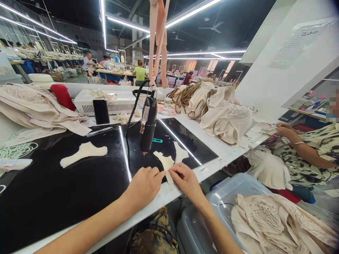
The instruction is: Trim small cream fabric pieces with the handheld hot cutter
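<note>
A small cream fabric piece (166, 162) lies at the front edge of the black work surface, with both hands at its near end. My left hand (144, 187) has its fingers curled closed on the piece's left edge. From the other side, my right hand (186, 180) pinches the piece between thumb and forefinger. Just behind it rests a second cream fabric piece (181, 152). A third fabric piece (83, 154) lies flat farther left. Above my left hand hangs a black corded tool (148, 123), its copper-coloured tip pointing down. A teal cutter-like tool (157, 140) lies behind the pieces.
Beige garments are heaped at back left (31, 102) and back right (230, 116). A white vented box (111, 106) and a phone (101, 112) stand behind. At right are a plastic bin (190, 225) of garments and a co-worker's hands (287, 132).
</note>
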Available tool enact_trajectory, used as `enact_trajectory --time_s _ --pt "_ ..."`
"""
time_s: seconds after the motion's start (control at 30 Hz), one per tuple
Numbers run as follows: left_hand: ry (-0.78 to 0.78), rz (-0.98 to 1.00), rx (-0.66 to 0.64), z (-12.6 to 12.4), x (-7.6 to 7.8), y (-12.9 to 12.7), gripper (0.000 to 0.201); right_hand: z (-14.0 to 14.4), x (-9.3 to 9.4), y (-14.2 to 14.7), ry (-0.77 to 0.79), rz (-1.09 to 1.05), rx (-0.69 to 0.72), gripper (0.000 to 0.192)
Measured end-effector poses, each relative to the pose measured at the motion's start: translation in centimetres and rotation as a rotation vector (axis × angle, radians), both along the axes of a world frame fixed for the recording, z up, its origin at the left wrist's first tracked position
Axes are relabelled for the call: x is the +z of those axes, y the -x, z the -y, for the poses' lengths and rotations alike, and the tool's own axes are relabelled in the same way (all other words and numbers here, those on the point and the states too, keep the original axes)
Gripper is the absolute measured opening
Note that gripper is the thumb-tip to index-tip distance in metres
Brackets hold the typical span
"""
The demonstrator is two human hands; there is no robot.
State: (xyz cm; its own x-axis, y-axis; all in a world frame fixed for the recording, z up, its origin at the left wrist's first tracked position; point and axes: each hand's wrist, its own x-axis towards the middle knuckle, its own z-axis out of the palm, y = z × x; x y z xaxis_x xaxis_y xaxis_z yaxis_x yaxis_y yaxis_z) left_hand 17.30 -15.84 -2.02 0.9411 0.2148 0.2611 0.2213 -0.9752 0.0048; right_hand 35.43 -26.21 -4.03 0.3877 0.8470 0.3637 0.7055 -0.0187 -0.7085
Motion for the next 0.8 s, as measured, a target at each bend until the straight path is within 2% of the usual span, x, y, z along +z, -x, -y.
enact_trajectory --time_s 0.17,0.43,0.63,0.8 --pt "-0.077 -0.029 0.017 0.2 -0.5 -0.2 0.033 -0.1 -0.1 0.0 -0.001 -0.045 -0.018 0.019" --pt "-0.053 -0.021 0.036 0.5 -0.8 -0.5 0.033 -0.4 0.3 -0.3 -0.012 -0.183 -0.063 0.029" --pt "-0.053 0.005 0.040 0.6 -0.4 -0.3 0.035 -1.5 2.1 -1.4 -0.051 -0.367 -0.143 0.034" --pt "-0.022 0.017 0.029 0.3 -0.6 -0.4 0.034 -4.0 4.1 -2.7 -0.107 -0.571 -0.132 0.039"
